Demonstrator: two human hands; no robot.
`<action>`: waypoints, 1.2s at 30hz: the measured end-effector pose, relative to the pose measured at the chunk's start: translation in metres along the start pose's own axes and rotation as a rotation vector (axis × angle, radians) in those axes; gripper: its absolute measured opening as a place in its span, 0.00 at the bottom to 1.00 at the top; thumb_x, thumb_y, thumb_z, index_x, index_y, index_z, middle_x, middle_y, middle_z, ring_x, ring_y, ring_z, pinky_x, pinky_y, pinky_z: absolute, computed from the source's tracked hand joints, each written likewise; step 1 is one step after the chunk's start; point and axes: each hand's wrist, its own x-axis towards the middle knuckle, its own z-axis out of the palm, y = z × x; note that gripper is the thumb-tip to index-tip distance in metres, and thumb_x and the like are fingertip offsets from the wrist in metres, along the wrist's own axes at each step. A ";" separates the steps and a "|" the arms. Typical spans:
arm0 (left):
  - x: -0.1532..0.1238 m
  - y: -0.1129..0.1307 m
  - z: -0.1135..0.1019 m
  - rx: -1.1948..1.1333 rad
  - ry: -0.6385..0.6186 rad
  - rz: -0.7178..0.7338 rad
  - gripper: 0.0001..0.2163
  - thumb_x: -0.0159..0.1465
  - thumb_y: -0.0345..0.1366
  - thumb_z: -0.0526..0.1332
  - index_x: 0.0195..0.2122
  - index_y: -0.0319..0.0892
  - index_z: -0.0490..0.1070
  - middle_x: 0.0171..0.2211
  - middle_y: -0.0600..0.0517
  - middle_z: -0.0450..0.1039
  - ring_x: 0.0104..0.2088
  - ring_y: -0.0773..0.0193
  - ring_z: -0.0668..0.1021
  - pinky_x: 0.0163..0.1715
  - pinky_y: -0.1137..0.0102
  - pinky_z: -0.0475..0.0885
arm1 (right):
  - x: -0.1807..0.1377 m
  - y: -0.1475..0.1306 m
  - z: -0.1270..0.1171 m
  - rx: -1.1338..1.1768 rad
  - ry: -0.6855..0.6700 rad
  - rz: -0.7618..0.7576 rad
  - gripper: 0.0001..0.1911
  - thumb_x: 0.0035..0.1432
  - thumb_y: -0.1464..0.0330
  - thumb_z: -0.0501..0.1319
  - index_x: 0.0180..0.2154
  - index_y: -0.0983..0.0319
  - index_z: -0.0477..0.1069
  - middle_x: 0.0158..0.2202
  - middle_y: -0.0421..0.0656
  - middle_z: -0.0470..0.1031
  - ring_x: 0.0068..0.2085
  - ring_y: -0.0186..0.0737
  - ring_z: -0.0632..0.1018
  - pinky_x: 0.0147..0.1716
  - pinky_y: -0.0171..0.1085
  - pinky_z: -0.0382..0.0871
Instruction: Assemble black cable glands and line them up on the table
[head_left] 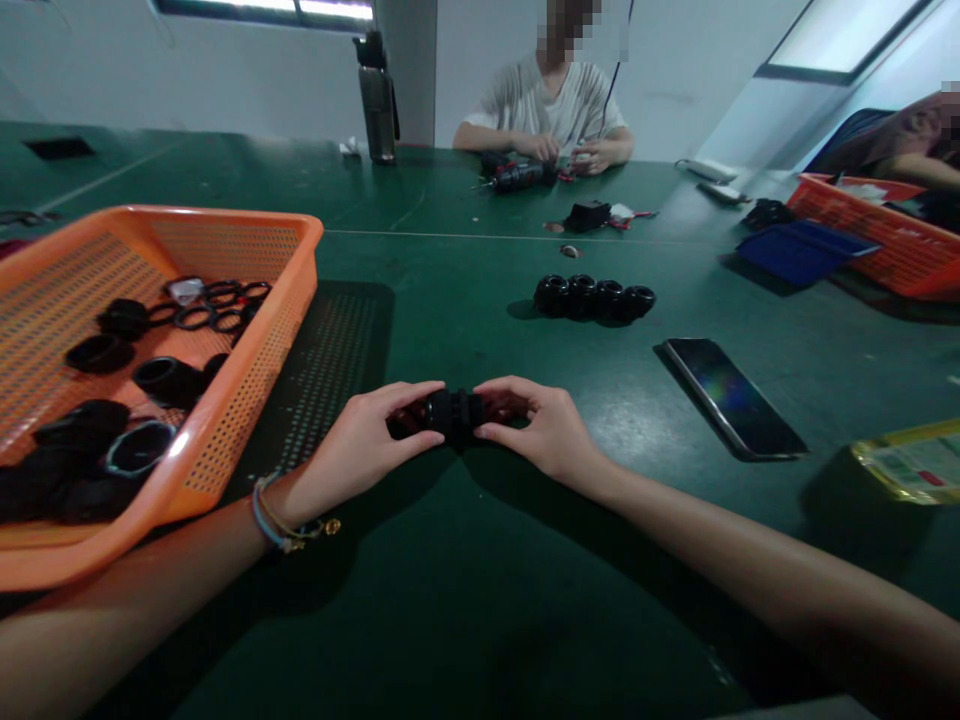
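My left hand (360, 440) and my right hand (540, 425) meet over the green table (450, 600), both closed round one black threaded plastic fitting (452, 413) held between them, just above the tabletop. The left hand grips its left end, the right hand its right end. Bracelets circle my left wrist. A row of several finished black fittings (594, 299) lies farther back on the table.
An orange perforated basket (247, 330) with black rings and nuts stands at the left. A dark phone (731, 396) lies to the right, a yellow packet (911, 460) at the right edge. Across the table a person (547, 110) works; a bottle (377, 95), a blue tray (802, 250) and another orange basket (885, 235) stand farther off.
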 end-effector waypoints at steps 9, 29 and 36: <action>0.000 0.001 0.000 0.024 -0.010 0.006 0.22 0.53 0.40 0.61 0.49 0.40 0.70 0.40 0.48 0.75 0.33 0.62 0.77 0.35 0.68 0.74 | 0.000 -0.001 -0.001 -0.072 -0.010 -0.012 0.16 0.46 0.76 0.66 0.40 0.63 0.74 0.36 0.42 0.79 0.36 0.36 0.79 0.39 0.38 0.75; -0.001 0.005 0.000 0.057 -0.021 0.015 0.20 0.54 0.38 0.60 0.48 0.39 0.70 0.38 0.48 0.75 0.31 0.63 0.76 0.35 0.69 0.73 | -0.002 0.003 -0.003 -0.085 0.003 -0.048 0.16 0.45 0.76 0.66 0.40 0.62 0.75 0.36 0.43 0.78 0.33 0.35 0.78 0.35 0.37 0.74; 0.000 0.003 0.000 0.055 -0.024 0.027 0.20 0.54 0.38 0.60 0.48 0.39 0.70 0.38 0.48 0.75 0.31 0.64 0.76 0.34 0.69 0.73 | -0.002 0.001 -0.003 -0.034 -0.015 -0.017 0.15 0.45 0.76 0.66 0.38 0.62 0.74 0.35 0.41 0.79 0.35 0.35 0.78 0.36 0.37 0.74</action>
